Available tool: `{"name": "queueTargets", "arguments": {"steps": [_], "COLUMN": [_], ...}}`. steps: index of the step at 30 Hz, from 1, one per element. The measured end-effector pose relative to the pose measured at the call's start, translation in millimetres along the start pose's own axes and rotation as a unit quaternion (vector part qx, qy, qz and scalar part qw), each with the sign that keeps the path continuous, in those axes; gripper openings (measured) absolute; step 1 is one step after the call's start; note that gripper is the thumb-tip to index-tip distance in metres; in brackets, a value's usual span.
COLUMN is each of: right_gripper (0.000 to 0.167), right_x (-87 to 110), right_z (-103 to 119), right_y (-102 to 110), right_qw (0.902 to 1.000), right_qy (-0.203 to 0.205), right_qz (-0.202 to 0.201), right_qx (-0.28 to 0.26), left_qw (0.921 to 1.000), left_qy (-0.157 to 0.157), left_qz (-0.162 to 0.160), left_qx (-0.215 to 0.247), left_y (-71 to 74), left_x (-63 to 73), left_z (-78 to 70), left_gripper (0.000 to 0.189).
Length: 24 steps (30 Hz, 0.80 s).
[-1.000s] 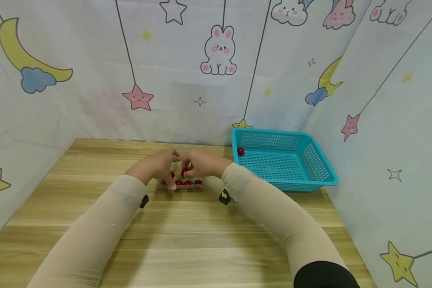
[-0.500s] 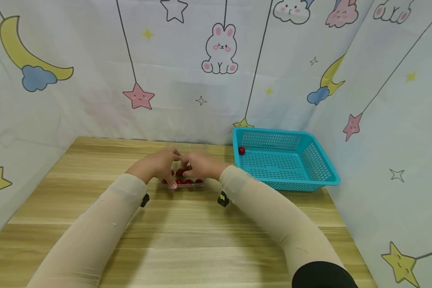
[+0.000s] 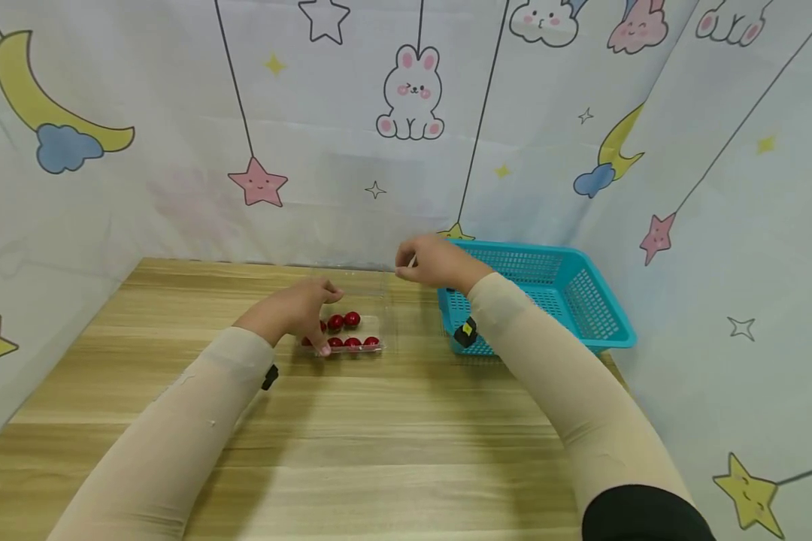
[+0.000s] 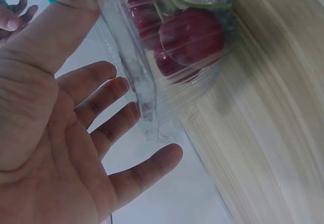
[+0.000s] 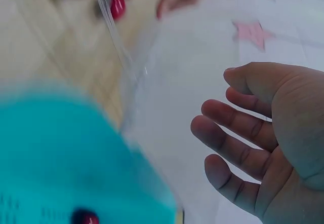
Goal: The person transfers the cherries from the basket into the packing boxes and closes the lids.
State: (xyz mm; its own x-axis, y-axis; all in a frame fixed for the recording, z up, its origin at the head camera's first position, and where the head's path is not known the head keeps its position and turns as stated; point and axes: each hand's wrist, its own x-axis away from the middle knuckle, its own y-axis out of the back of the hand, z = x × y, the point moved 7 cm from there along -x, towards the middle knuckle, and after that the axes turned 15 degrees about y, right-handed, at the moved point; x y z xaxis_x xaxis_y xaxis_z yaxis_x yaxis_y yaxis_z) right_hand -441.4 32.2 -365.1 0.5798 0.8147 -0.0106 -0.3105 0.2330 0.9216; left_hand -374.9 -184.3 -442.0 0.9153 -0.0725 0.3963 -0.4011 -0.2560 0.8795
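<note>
A clear plastic box (image 3: 379, 330) with a raised clear lid holds several red cherries (image 3: 352, 319), some with green stems in the left wrist view. My left hand (image 3: 298, 309) rests at the box's left side, thumb by the front rim. Its fingers (image 4: 96, 102) lie fairly straight against the clear plastic wall in the left wrist view. My right hand (image 3: 440, 261) hangs in the air by the back left corner of the blue basket (image 3: 568, 293). Its fingers (image 5: 238, 117) are loosely bent, with nothing between them. A cherry (image 5: 90, 218) lies in the basket in the right wrist view.
The wooden table (image 3: 365, 443) meets a printed fabric backdrop (image 3: 338, 165) behind the box and basket. Another side of the backdrop rises right of the basket. The box's lid (image 3: 355, 282) stands up at its back, near the right hand's path.
My right hand has left the box and moved right and up to the basket, leaving a cherry beside another in the box. My left hand has stayed at the box.
</note>
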Motion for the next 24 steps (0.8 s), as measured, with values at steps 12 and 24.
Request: {"name": "queueTargets", "arguments": {"steps": [12,24], "right_gripper": [0.02,0.038], "right_x": [30.8,35.8], "right_z": [-80,-143], "right_y": [40,16], "right_qw": [0.9957,0.9909], "right_qy": [-0.082,-0.134], "right_qz": [-0.042,-0.004], "right_qx": [0.004,-0.009], "left_qw": [1.0,1.0], "left_qy": [0.003,-0.003], "left_qz": [0.003,-0.007], "left_qx": [0.003,-0.001], "left_y": [-0.7,-0.8], "left_x": [-0.1,-2.2], "left_z": [0.9,1.3], "left_gripper": [0.118,0.118]}}
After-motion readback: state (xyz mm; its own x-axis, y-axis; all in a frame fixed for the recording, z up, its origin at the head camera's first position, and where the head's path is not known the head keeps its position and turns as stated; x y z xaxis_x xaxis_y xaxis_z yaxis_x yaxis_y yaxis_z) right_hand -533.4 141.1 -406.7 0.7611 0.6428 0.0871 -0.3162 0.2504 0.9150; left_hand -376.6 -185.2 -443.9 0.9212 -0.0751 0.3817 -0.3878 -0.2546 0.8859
